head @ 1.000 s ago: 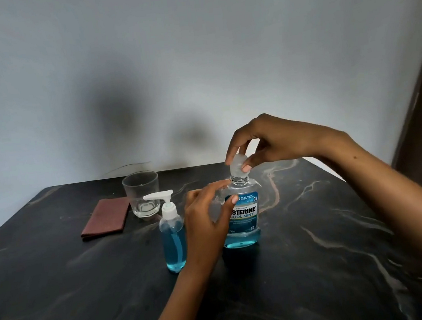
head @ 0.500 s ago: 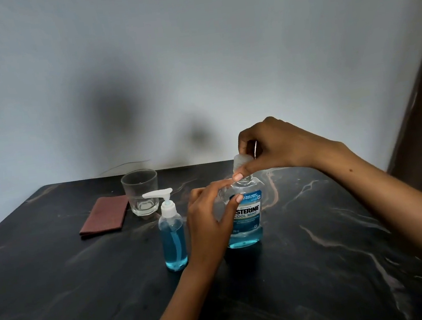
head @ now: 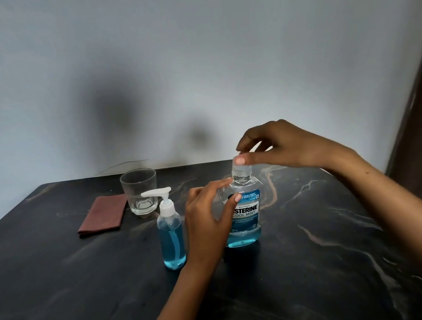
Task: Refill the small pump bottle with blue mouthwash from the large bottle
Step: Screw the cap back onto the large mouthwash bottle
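Note:
The large mouthwash bottle stands upright near the table's middle, with a little blue liquid at its bottom and a clear cap on its neck. My left hand grips the bottle's body from the left, thumb across the label. My right hand pinches the cap from above with thumb and fingertips. The small pump bottle, mostly full of blue liquid and topped by a white pump, stands just left of my left hand.
An empty drinking glass stands behind the pump bottle. A folded reddish-brown cloth lies to its left. The dark marbled table meets a grey wall at the back.
My right hand has shifted its grip on the cap, turning round it and then reaching back with the thumb in front. My left hand keeps holding the bottle.

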A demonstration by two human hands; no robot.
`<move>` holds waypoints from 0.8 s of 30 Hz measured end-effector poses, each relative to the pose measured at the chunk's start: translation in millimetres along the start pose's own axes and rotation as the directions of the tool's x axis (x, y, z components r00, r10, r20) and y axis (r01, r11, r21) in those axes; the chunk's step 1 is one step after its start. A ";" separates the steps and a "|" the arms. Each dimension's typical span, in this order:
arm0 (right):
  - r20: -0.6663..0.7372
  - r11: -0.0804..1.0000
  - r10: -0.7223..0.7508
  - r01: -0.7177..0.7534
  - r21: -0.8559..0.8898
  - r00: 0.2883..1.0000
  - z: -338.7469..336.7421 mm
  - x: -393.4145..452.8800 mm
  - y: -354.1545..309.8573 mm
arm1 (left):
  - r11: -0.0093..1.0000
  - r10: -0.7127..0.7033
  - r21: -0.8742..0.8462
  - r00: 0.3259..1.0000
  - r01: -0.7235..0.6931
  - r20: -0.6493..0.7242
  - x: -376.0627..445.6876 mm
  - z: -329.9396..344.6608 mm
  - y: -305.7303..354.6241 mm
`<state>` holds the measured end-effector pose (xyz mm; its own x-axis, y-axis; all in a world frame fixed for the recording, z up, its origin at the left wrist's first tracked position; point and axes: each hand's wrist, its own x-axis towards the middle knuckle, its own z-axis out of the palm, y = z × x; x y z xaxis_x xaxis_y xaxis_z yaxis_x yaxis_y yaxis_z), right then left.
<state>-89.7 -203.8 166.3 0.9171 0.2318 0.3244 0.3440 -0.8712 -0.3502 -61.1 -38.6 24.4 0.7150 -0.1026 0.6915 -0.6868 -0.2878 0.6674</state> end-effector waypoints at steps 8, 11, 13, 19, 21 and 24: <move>-0.109 0.999 -0.029 0.030 0.012 0.994 10.5 -2.7 1.4 | 1.000 -0.021 0.008 1.000 0.021 0.004 -0.5 0.2 -0.2; -0.003 0.995 -0.030 0.030 0.095 1.000 4.7 -6.0 3.2 | 1.000 -0.020 0.020 1.000 0.020 0.001 0.5 0.0 -0.3; 0.036 0.995 -0.067 0.064 0.082 0.997 3.9 -6.9 1.9 | 1.000 -0.016 0.023 1.000 0.016 -0.002 0.8 0.0 -0.3; -0.017 0.998 -0.042 0.041 -0.049 0.999 7.8 -7.0 -3.8 | 1.000 -0.001 0.030 1.000 0.001 -0.014 -0.1 0.6 -0.3; -0.015 0.998 -0.026 0.025 -0.064 1.000 8.7 -7.6 -5.1 | 0.999 -0.004 0.038 1.000 0.004 -0.014 -0.1 0.8 -1.0; -0.037 0.996 -0.002 -0.001 -0.086 0.999 12.7 -8.4 -8.2 | 0.999 -0.011 0.038 1.000 0.011 -0.011 -0.2 1.4 -2.2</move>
<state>-97.6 -193.2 155.3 0.9083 0.2176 0.3574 0.3245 -0.9055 -0.2734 -59.6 -39.3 22.4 0.7209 -0.0887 0.6873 -0.6732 -0.3252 0.6641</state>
